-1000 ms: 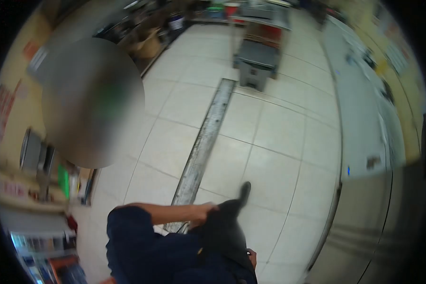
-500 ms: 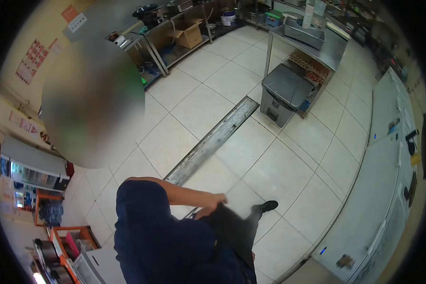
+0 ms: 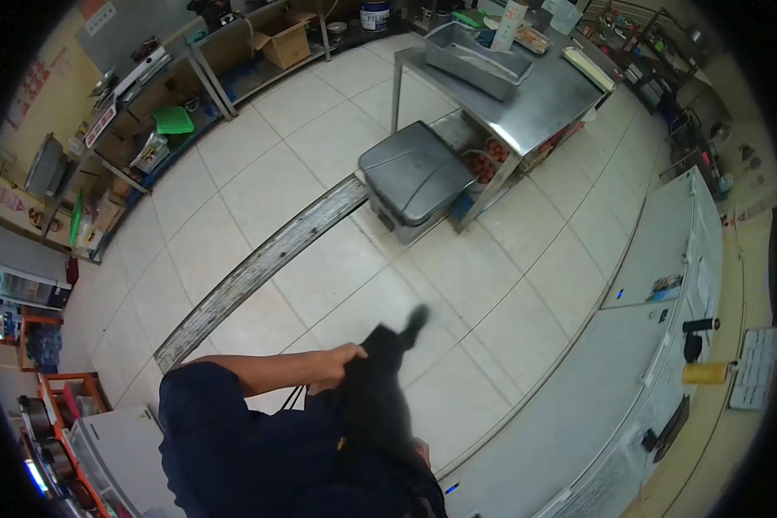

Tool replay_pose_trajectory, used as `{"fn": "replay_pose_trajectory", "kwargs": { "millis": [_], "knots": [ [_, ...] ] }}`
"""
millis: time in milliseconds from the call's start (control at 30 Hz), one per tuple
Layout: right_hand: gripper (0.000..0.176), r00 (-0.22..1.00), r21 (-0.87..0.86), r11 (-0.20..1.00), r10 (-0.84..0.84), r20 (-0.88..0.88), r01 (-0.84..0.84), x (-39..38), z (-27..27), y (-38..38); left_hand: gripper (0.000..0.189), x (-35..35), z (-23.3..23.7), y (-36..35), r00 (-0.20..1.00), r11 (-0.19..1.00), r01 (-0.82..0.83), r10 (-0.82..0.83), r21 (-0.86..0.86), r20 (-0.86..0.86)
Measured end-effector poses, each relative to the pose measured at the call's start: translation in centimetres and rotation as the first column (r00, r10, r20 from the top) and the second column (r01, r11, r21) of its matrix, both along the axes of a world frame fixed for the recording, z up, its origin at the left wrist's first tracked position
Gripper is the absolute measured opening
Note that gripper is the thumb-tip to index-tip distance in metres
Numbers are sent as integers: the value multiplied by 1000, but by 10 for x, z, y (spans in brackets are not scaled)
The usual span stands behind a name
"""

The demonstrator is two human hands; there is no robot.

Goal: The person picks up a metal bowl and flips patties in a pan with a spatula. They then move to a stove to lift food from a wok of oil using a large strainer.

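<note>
My left hand [image 3: 332, 367] reaches across my body from a navy sleeve [image 3: 207, 414], fingers curled on the top edge of a dark cloth [image 3: 375, 397] at my waist. Thin black strings [image 3: 298, 397] hang just under the hand. Only a sliver of my right hand [image 3: 420, 451] shows below the cloth, beside my hip, and its fingers are hidden. My dark shoe [image 3: 416, 318] is blurred over the tiled floor ahead.
A grey lidded bin [image 3: 414, 177] stands against a steel table [image 3: 535, 99] carrying a metal tray [image 3: 479, 56]. A long floor drain grate [image 3: 259, 268] crosses the tiles. Shelves with a cardboard box [image 3: 285, 39] line the left. A steel counter [image 3: 665, 250] runs along the right.
The view has swung, bringing the bin and steel table closer to the centre. The blurred person at left is out of view. My foot has stepped forward; my left hand stays at the cloth.
</note>
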State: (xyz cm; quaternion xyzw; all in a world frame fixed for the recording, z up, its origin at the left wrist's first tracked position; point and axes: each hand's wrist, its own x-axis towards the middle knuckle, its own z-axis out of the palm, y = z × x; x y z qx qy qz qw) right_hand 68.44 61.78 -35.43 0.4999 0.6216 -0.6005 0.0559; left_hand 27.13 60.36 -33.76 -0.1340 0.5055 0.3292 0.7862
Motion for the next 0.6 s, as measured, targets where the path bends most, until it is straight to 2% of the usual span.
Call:
{"fn": "replay_pose_trajectory", "kwargs": {
  "millis": [33, 100, 133, 167, 233, 267, 300, 333, 400, 433, 467, 500, 533, 567, 600],
  "knots": [
    [28, 990, 72, 993, 97, -105, -90, 6, -11, 38, 34, 5, -16, 25, 999, 999, -19, 20, 40, -32],
    [29, 993, 42, 994, 104, -55, -102, 15, -17, 113, 32, 15, -43, 77, 993, 992, -27, 41, 126, -108],
    [29, 996, -148, 985, -84, 12, 85, -1, 34, 145, 31, 20, -55, 107, 990, 987, -15, 37, 158, -138],
    [30, 953, -289, 908, -282, 114, 303, -22, 90, 180, 30, 22, -45, 134, 990, 990, 24, -5, 141, -139],
    [31, 949, -227, 922, -297, 110, 315, -12, 92, 232, 29, 33, -24, 222, 987, 984, 100, -79, 149, -137],
    [31, 957, -169, 943, -271, 108, 286, 1, 95, 261, 28, 39, 4, 268, 990, 989, 118, -124, -87, -64],
    [32, 963, -120, 958, -249, 104, 261, 13, 97, 283, 28, 45, 32, 313, 993, 932, 116, -120, -344, 10],
    [33, 970, -69, 969, -231, 79, 236, 13, 92, 308, 27, 50, 62, 360, 995, 814, 95, -80, -574, 52],
    [34, 967, -10, 967, -255, 16, 255, -1, 90, 363, 29, 49, 86, 414, 961, 829, 272, -262, -489, 92],
    [34, 964, -22, 964, -263, 38, 264, -5, 106, 393, 29, 51, 97, 445, 952, 822, 294, -300, -487, 69],
    [34, 961, -36, 962, -268, 66, 271, -4, 109, 425, 45, 56, 104, 479, 953, 854, 302, -273, -425, 129],
    [34, 979, 71, 976, -205, 9, 204, 6, 84, 446, 64, 60, 105, 514, 949, 882, 305, -247, -359, 197],
    [34, 973, 76, 970, -230, 4, 229, 9, 76, 473, 64, 63, 98, 548, 943, 876, 326, -273, -354, 192],
    [34, 962, 37, 963, -269, 40, 268, 14, 68, 506, 60, 67, 92, 584, 911, 861, 402, -410, -311, 44],
    [34, 950, -6, 953, -300, 83, 302, 22, 63, 536, 58, 75, 87, 618, 883, 850, 440, -468, -291, -29]
  ]
}}
